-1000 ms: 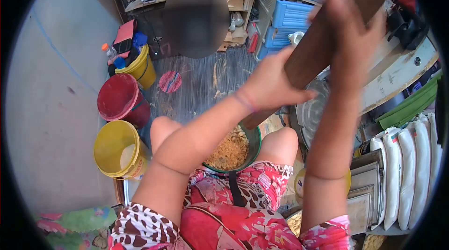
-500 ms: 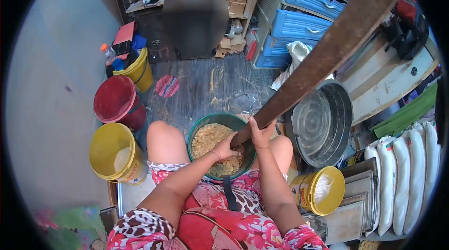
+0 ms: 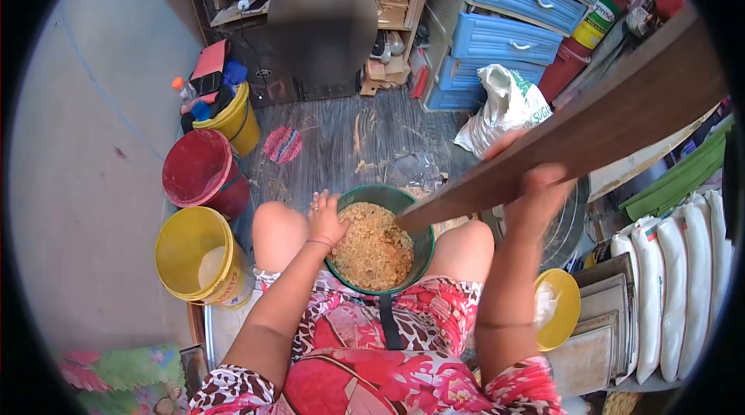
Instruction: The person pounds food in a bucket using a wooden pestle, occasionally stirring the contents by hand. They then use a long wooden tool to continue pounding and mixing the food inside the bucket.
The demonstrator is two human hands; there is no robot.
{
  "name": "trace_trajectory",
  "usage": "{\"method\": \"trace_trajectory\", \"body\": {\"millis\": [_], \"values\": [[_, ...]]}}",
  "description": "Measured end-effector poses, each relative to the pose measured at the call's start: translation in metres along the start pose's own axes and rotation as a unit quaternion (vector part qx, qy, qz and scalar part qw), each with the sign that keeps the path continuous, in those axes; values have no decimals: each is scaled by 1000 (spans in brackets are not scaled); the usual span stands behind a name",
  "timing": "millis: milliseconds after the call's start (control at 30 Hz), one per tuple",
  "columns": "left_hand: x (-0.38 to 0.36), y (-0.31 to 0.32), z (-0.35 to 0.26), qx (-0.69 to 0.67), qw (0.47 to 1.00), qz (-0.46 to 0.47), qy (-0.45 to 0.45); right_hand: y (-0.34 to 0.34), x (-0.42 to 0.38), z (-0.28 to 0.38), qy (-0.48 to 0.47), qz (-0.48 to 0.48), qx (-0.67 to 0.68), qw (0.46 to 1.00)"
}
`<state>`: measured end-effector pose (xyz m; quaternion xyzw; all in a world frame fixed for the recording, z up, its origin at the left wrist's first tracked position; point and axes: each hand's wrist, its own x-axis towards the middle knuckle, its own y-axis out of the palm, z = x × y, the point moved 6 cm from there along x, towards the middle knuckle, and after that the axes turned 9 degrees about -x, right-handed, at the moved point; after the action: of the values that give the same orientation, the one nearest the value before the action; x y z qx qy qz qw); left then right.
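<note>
A long brown wooden plank (image 3: 590, 131) slants from the upper right down to the green bucket (image 3: 427, 256) between my knees. The plank's lower end is over the bucket's right side, above a crumbly tan mixture (image 3: 369, 248). Blurred by motion, my right hand (image 3: 535, 190) grips the plank partway up, with fingertips showing past its far edge. At the bucket's left rim is my left hand (image 3: 327, 221), off the plank, its fingers stretched out along the outside and its thumb toward the mixture.
To my left stand a yellow bucket (image 3: 225, 279), a red bucket (image 3: 174, 196) and a filled yellow bucket (image 3: 247, 124). At right are a black basin (image 3: 570, 221), partly behind my arm, a yellow pail (image 3: 570, 310), trays (image 3: 582, 353) and white sacks (image 3: 671, 298). Blue drawers (image 3: 504, 38) stand ahead.
My left hand has let go of the plank and moved left to the bucket's rim. My right hand has raised the plank and swung it right, out of the mixture.
</note>
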<state>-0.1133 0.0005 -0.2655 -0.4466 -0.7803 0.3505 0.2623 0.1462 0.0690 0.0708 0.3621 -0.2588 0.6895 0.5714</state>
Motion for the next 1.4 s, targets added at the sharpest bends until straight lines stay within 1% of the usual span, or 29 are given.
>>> {"method": "trace_trajectory", "body": {"millis": [33,67,100,133,167,200,300,367,400,433,467,500,533,567,600,667,700,767,900,967,1000,1067,1100,1133,1167,1200,1233,1300,1400], "values": [[1,-1,7,15,999,6,-34,-2,35,26,-26,31,12,999],[5,7,16,21,999,17,-37,-4,66,45,-39,62,11,997],[5,15,23,22,999,27,-39,-8,102,64,-14,91,46,995],[5,24,32,3,997,48,-52,-11,146,90,-54,39,-92,994],[4,31,37,-16,995,68,-65,13,137,117,-336,234,-57,910],[4,32,38,-15,995,77,-65,11,134,114,-329,234,-62,913],[4,37,42,-67,991,78,-90,-9,135,93,-213,158,-152,952],[4,37,45,-73,994,59,-55,-18,128,79,-141,111,-201,963],[4,37,46,-75,994,57,-59,-20,122,71,-106,87,-224,965],[4,36,43,-55,995,62,-59,-15,73,23,-63,70,-138,986],[2,34,41,-36,995,67,-60,-14,2,-45,57,-40,-136,988],[1,30,36,-38,995,63,-63,-14,-74,-136,93,-12,-146,985],[-1,27,31,-18,995,72,-67,-8,-166,-187,133,17,-273,953],[-2,25,29,4,994,82,-73,-2,-195,-206,263,-3,-117,958],[1,26,28,5,995,71,-76,0,-193,-202,257,3,-110,960],[0,32,34,45,993,82,-78,1,-191,-190,301,2,-63,952],[4,28,30,44,993,78,-76,4,-181,-185,297,3,-62,953],[-3,24,26,5,990,85,-109,-1,-158,-152,109,-69,-22,991],[-2,28,34,3,996,54,-72,-5,-133,-129,67,-69,9,995],[-3,27,32,2,993,75,-94,-6,-128,-106,58,-133,-29,989],[-3,21,29,-1,993,73,-95,-7,-113,-85,40,-116,-38,992],[-4,14,26,-23,985,113,-131,-11,-64,-35,37,-79,-38,995],[-4,20,30,-24,983,123,-132,-13,-29,-3,3,-71,-114,991],[-3,24,35,-31,987,99,-120,-26,1,15,48,-48,-154,986],[-3,26,39,-37,991,75,-107,-23,38,47,44,-32,-108,993],[-4,27,39,-44,995,54,-76,-25,74,74,36,-31,-130,990],[-5,29,39,-41,994,63,-74,-59,148,97,-37,119,-129,984],[-1,26,37,-35,993,71,-90,-16,161,135,-134,70,-116,982],[-2,22,34,-52,990,80,-103,1,173,143,-180,55,-106,977]]}}
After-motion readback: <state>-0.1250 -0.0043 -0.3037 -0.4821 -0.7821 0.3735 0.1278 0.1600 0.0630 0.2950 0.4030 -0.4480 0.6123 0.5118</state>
